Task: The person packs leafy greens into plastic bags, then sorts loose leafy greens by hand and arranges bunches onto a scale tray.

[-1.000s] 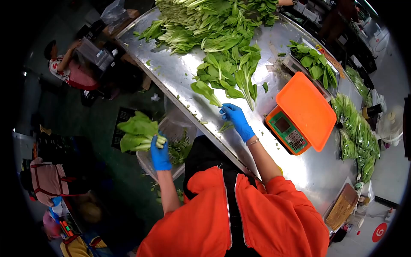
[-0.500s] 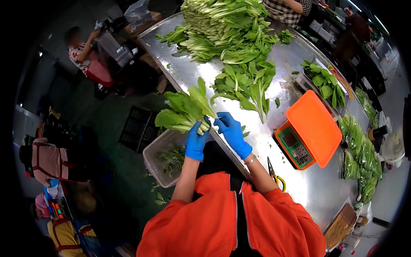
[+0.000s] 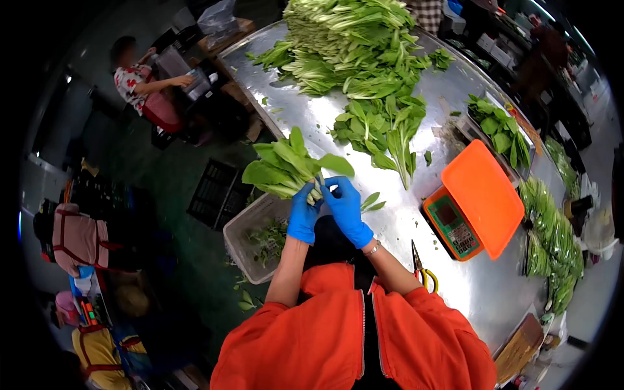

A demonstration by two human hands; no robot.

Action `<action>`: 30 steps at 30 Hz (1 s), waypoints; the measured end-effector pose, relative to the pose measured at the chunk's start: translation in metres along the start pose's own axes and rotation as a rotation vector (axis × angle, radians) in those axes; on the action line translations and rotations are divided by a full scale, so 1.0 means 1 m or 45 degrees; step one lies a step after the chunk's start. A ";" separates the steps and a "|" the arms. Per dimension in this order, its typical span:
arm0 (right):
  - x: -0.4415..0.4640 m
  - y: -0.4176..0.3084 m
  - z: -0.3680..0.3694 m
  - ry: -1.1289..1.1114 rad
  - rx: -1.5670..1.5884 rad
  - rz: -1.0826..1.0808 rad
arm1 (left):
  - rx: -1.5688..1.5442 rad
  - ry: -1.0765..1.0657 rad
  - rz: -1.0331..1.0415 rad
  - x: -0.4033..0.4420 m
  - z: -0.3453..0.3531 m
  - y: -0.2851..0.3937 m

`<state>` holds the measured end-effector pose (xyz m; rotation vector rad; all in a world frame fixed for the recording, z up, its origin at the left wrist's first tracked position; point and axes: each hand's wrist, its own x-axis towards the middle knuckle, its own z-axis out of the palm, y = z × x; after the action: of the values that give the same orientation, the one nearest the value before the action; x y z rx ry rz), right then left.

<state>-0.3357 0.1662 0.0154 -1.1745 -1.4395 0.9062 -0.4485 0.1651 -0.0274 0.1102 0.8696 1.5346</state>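
A bunch of leafy greens [image 3: 279, 168] is gripped by its pale stem ends in my blue-gloved left hand [image 3: 303, 214], above the near table edge. Its leaves fan out to the upper left. My right hand [image 3: 344, 207], also gloved in blue, is closed in a pinch at the right side of the bunch, on a leaf [image 3: 336, 164] that sticks out to the right. The fingertips of both hands nearly meet, and they partly hide the stems. Beside my right hand a small loose leaf [image 3: 372, 203] lies on the metal table [image 3: 396, 237].
A large pile of greens [image 3: 348, 49] covers the far table, with a smaller heap [image 3: 383, 127] nearer. Right stand an orange scale [image 3: 481, 201], scissors [image 3: 422, 270] and bagged greens [image 3: 552, 234]. A basket [image 3: 244, 244] with scraps sits below left. A person [image 3: 149, 84] sits at far left.
My right hand has drawn in closer to the bunch and my left hand. A loose leaf beside it now shows more fully. The seated person's arm has moved lower across a clear container.
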 end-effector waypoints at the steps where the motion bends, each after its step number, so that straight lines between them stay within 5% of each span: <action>1: -0.002 0.002 0.002 -0.070 0.159 0.184 | -0.137 -0.180 -0.078 0.027 -0.034 -0.005; 2: -0.005 0.004 0.002 -0.124 0.316 0.369 | -0.278 -0.360 -0.175 0.042 -0.050 -0.014; 5: -0.008 -0.017 0.001 -0.260 0.358 0.145 | -0.090 0.090 -0.097 -0.010 0.019 0.011; 7: -0.006 -0.029 -0.004 -0.637 0.143 -0.095 | 0.068 -0.696 0.167 0.001 -0.012 0.020; 8: -0.009 -0.018 0.000 -0.801 -0.094 -0.306 | 0.045 -0.185 0.397 -0.007 -0.015 0.014; 9: -0.006 -0.015 -0.006 -0.786 -0.100 -0.295 | -0.495 -0.200 0.063 0.003 -0.024 0.030; 13: 0.029 0.055 -0.058 0.213 -0.487 0.150 | -0.879 -0.259 0.290 0.031 -0.092 0.057; 14: 0.036 0.094 -0.078 0.442 -0.738 -0.034 | -0.911 -0.284 0.316 0.031 -0.101 0.064; 15: 0.038 0.124 -0.097 0.511 -1.094 0.035 | -0.943 -0.306 0.342 0.032 -0.106 0.066; 18: 0.031 0.128 -0.129 0.338 -1.290 0.450 | -0.827 -0.295 0.325 0.016 -0.083 0.060; 21: 0.030 0.150 -0.126 0.284 -0.380 0.337 | -0.612 -0.231 0.311 0.012 -0.063 0.050; 24: 0.024 0.119 -0.112 0.184 0.292 0.578 | -0.472 -0.247 0.323 0.010 -0.048 0.046; 30: 0.021 0.086 -0.074 -0.054 0.674 0.500 | -0.479 -0.251 0.310 0.008 -0.039 0.043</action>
<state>-0.2465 0.2031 -0.0467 -1.0430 -0.9195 1.4841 -0.5068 0.1582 -0.0334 0.0932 0.4117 1.8549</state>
